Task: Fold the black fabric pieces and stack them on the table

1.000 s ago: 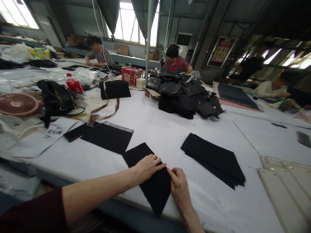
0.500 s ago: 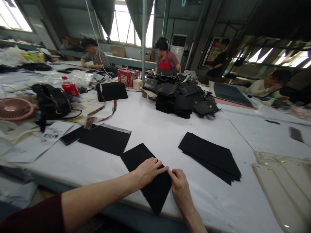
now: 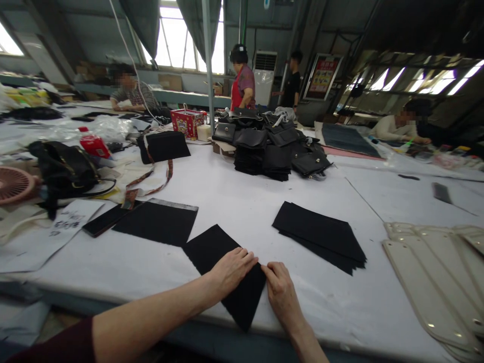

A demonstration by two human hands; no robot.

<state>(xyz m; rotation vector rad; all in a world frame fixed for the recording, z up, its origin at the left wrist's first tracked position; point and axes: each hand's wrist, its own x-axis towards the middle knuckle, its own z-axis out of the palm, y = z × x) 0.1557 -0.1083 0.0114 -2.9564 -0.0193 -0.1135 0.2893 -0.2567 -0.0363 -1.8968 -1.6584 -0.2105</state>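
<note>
across white tabletop, room between grip and black stack rightward; front edge just nearer. under flattened left hand, matte black sheet, angular, near corner reaching that edge; touching its right side, right hand, whether pinching impossible to tell.

White-topped table carries: single black panel, near edge; second black panel, left; stacked black pieces, right; beige panels, far right; black bags, heaped toward the back.
</note>
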